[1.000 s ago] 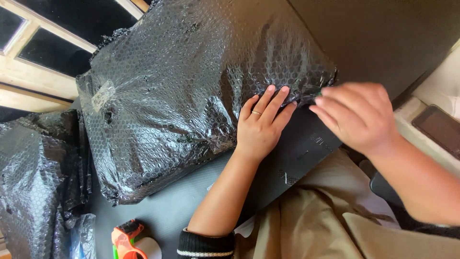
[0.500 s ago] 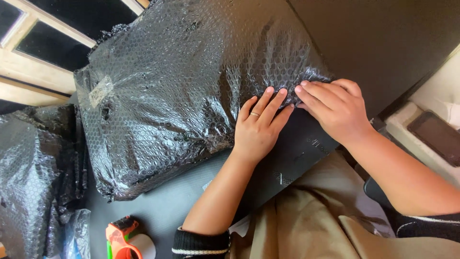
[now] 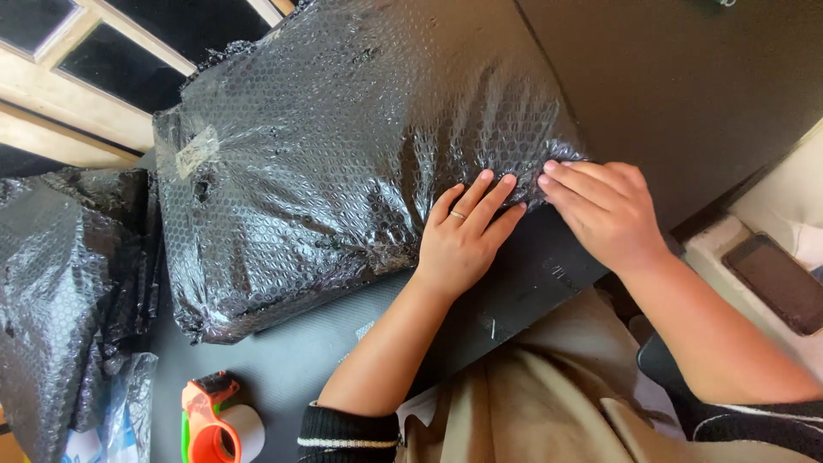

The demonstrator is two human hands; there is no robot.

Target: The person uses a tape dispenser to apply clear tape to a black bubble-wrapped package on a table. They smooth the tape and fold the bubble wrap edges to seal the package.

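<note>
A large parcel wrapped in black bubble wrap (image 3: 343, 146) lies on a dark mat (image 3: 291, 360). My left hand (image 3: 463, 236), a ring on one finger, lies flat with its fingers together on the parcel's near edge. Beside it my right hand (image 3: 604, 210) presses its fingertips on the folded wrap at the parcel's right corner. Neither hand grips anything. A strip of clear tape (image 3: 197, 150) sticks to the parcel's far left end.
More black bubble wrap (image 3: 60, 291) is bunched at the left. An orange tape dispenser (image 3: 214, 420) sits near the bottom edge. A wooden window frame (image 3: 77, 94) is at top left. A dark phone (image 3: 776, 283) lies at the right.
My right hand came in from the right and set its fingertips down on the parcel's corner next to my left hand. The left hand stayed put.
</note>
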